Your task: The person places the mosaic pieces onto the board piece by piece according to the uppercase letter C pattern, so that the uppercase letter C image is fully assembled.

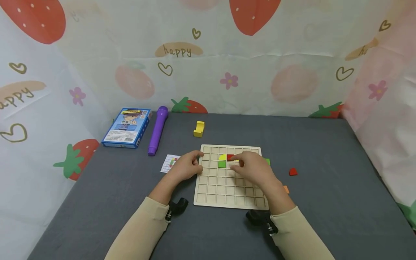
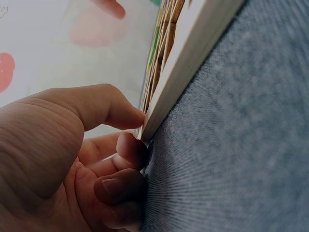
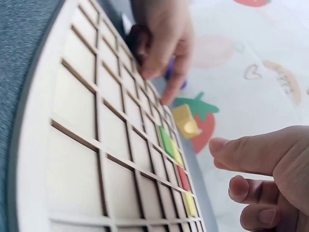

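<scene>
Left hand (image 1: 186, 167): fingers holding wooden grid board (image 1: 211, 189) by edge. Right hand (image 1: 255, 168): fingers parted; stray brush could dislodge red tile (image 1: 229, 157).

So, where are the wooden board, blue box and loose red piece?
Wooden board (image 1: 230, 180): head view, a bare cell near its middle.
Blue box (image 1: 126, 127): head view, its printed top face.
Loose red piece (image 1: 293, 172): head view, its upper surface.

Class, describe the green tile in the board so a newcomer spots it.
On the grey table lies a pale grid board. Toward its far edge, near the right hand, sit several coloured tiles. In the head view, the green tile is directly below a yellow tile, the only green one visible in the grid.
</scene>
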Action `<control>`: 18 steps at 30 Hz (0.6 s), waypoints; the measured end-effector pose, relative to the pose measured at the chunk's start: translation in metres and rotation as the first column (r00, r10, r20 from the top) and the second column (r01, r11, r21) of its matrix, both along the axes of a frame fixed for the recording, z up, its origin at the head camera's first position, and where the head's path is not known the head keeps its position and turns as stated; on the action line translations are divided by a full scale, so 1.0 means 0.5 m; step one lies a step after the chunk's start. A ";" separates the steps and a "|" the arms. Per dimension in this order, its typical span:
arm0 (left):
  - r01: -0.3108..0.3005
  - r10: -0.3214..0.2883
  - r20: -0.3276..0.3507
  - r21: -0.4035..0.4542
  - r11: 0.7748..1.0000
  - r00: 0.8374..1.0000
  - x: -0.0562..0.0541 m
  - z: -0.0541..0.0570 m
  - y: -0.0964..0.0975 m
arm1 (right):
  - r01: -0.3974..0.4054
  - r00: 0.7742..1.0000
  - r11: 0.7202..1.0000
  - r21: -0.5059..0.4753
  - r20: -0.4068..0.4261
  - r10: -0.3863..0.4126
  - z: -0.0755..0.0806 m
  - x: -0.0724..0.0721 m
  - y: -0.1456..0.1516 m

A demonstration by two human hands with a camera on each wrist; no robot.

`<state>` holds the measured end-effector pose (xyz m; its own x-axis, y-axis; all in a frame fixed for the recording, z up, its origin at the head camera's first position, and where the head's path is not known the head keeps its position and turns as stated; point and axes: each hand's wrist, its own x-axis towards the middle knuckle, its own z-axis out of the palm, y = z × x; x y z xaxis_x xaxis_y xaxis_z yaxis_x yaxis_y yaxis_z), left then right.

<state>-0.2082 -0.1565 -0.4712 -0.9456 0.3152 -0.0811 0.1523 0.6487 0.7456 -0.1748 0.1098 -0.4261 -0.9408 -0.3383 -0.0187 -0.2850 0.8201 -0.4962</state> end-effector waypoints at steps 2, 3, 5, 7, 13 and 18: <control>-0.004 0.004 0.001 0.001 1.000 1.000 0.001 0.001 0.000 | 0.011 1.000 1.000 -0.019 -0.001 -0.011 0.006 0.003 0.012; -0.004 0.004 0.001 0.001 1.000 1.000 0.001 0.002 0.000 | 0.018 1.000 0.999 -0.032 0.002 -0.018 0.009 0.005 0.018; -0.006 0.006 0.000 0.001 1.000 1.000 0.002 0.004 0.001 | 0.034 0.999 0.998 -0.056 0.007 -0.034 0.014 0.008 0.032; -0.008 0.008 0.003 0.002 1.000 1.000 0.003 0.005 0.002 | 0.052 0.999 0.996 -0.077 0.013 -0.051 0.016 0.008 0.048; -0.012 0.012 0.014 0.005 1.000 1.000 0.004 0.006 0.004 | 0.116 0.993 0.985 -0.128 0.023 -0.114 0.018 0.008 0.101; -0.016 0.016 0.008 -0.004 1.000 1.000 0.004 0.003 0.004 | 0.176 0.984 0.978 -0.108 0.031 -0.174 0.011 0.004 0.143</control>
